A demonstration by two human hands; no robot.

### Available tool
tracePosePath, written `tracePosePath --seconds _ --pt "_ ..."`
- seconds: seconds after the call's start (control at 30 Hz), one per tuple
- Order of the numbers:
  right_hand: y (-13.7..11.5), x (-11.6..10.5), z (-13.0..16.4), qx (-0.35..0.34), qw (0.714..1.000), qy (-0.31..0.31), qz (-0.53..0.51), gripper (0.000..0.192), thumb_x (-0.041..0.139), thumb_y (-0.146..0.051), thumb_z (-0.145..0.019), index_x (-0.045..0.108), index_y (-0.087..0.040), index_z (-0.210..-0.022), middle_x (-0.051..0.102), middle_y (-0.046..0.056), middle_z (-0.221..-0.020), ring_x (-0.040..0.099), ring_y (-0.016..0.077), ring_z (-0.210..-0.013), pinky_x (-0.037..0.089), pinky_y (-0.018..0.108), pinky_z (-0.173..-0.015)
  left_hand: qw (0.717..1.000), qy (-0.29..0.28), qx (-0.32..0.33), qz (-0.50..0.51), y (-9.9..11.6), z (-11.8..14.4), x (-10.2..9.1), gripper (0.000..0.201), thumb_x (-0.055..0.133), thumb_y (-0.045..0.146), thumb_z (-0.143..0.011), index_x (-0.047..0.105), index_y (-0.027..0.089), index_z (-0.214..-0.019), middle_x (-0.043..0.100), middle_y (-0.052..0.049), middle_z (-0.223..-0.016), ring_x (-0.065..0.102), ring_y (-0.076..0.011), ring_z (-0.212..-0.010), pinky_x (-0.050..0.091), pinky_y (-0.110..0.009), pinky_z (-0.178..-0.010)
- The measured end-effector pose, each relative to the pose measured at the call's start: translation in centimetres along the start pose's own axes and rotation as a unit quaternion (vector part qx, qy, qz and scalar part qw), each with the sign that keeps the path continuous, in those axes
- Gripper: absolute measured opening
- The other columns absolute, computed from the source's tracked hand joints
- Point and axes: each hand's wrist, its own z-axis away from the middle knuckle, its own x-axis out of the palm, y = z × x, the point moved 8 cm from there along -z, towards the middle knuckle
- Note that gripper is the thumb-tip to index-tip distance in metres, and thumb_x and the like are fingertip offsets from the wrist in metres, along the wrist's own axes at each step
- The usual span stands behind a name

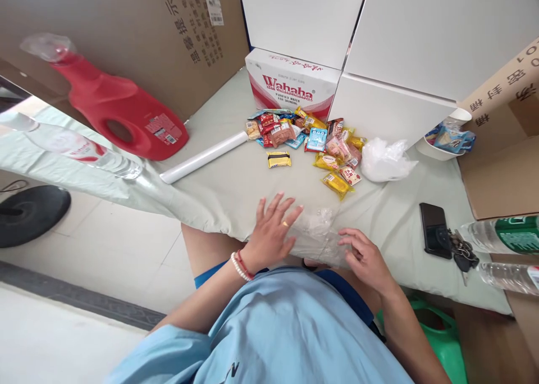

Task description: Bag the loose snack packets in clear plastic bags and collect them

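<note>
Here, the clear bag [322, 228] lies crumpled end forward, long axis unclear.

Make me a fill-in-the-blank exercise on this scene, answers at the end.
1. On the left hand, one finger wears a gold-coloured ____.
2. Crumpled clear plastic lies between the left hand and the ____.
3. The largest word on the box behind the snacks is ____.
4. The big jug with a handle is coloured ____.

Missing words: ring; right hand; Wahaha; red.
</note>
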Motion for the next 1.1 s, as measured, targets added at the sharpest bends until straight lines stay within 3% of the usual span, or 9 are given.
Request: tracePosePath --seconds 0.13,0.2,0.33,0.47,0.6,0.73,0.8,0.97,1.1 --pt "0.0 1.0 -3.2 0.014 0.993 0.096 0.073 0.035 0.065 -0.037 -0.089 0.066 -0.023 -0.122 0.064 0.013 -0.132 0.065 0.0290 -0.117 0.056 0.041 -0.090 0.993 -0.058 -0.067 0.076 -1.5 -2.6 4.4 0.035 0.058 0.036 -0.094 0.067 0.020 -0.123 0.074 -0.012 -0.112 0.065 -0.0303 -0.117 0.037 -0.054 -0.116" --pt "0.8 2.0 -4.6 0.025 0.995 0.098 0.023 0.027 0.059 -0.041 -0.094 0.070 -0.023 -0.111 0.071 0.010 -0.115 0.068 0.0259 -0.106 0.055 0.038 -0.088 0.976 -0.049 -0.147 0.151 -3.9 -3.3 6.0 0.025 0.051 0.036 -0.096 0.070 0.020 -0.101 0.073 -0.006 -0.089 0.068 -0.0225 -0.088 0.051 -0.039 -0.093" --pt "4.7 1.3 -5.1 0.122 0.964 0.172 -0.158 0.035 0.061 -0.055 -0.091 0.069 -0.021 -0.091 0.070 0.002 -0.078 0.063 0.0186 -0.072 0.050 0.030 -0.071 0.933 0.035 -0.297 0.198 -9.8 -3.1 6.2 0.036 0.042 0.043 -0.098 0.065 0.020 -0.081 0.063 0.000 -0.068 0.059 -0.0173 -0.066 0.047 -0.029 -0.066" --pt "7.8 0.8 -4.6 0.197 0.924 0.215 -0.247 0.044 0.071 -0.063 -0.077 0.065 -0.019 -0.079 0.065 0.000 -0.068 0.057 0.0163 -0.064 0.044 0.028 -0.065 0.916 0.124 -0.359 0.130 -12.5 -2.2 3.9 0.029 0.049 0.039 -0.093 0.065 0.015 -0.097 0.067 -0.009 -0.086 0.063 -0.0245 -0.085 0.050 -0.038 -0.079" --pt "8.1 1.1 -4.6 0.223 0.923 0.204 -0.238 0.044 0.072 -0.062 -0.074 0.065 -0.019 -0.078 0.065 0.001 -0.067 0.056 0.0164 -0.064 0.041 0.029 -0.065 0.935 0.254 -0.242 -0.043 -8.7 -1.3 0.8 0.036 0.061 0.032 -0.089 0.064 0.013 -0.119 0.065 -0.021 -0.121 0.056 -0.0349 -0.124 0.041 -0.052 -0.105" --pt "8.1 1.1 -4.0 0.241 0.924 0.192 -0.227 0.043 0.070 -0.062 -0.074 0.065 -0.019 -0.079 0.065 0.001 -0.067 0.055 0.0167 -0.063 0.040 0.029 -0.064 0.994 0.071 -0.009 -0.079 -4.1 -1.8 4.0 0.027 0.050 0.027 -0.100 0.069 0.023 -0.119 0.072 -0.012 -0.121 0.059 -0.0277 -0.130 0.034 -0.050 -0.116" --pt "8.5 0.6 -3.1 0.246 0.927 0.185 -0.215 0.044 0.069 -0.063 -0.075 0.066 -0.019 -0.079 0.065 0.001 -0.067 0.055 0.0169 -0.062 0.041 0.029 -0.063 0.995 -0.004 -0.012 -0.096 -5.0 -1.5 5.3 0.036 0.046 0.033 -0.103 0.065 0.023 -0.132 0.066 -0.013 -0.140 0.054 -0.0290 -0.139 0.028 -0.054 -0.121" --pt "10.3 -2.9 -1.1 0.270 0.941 0.172 -0.108 0.044 0.065 -0.063 -0.077 0.068 -0.019 -0.080 0.068 0.004 -0.069 0.059 0.0196 -0.066 0.045 0.031 -0.065 0.990 -0.066 -0.056 -0.114 -8.0 -0.9 6.1 0.053 0.038 0.043 -0.106 0.047 0.024 -0.155 0.041 -0.012 -0.165 0.038 -0.0295 -0.153 0.017 -0.062 -0.126" --pt "7.9 -7.0 -6.0 0.203 0.961 0.186 0.022 0.040 0.057 -0.057 -0.086 0.070 -0.020 -0.090 0.075 0.007 -0.086 0.066 0.0220 -0.077 0.049 0.033 -0.076 0.989 -0.074 -0.058 -0.111 -8.2 -0.8 6.2 0.055 0.038 0.046 -0.106 0.044 0.026 -0.157 0.038 -0.010 -0.168 0.035 -0.0289 -0.155 0.011 -0.062 -0.128"
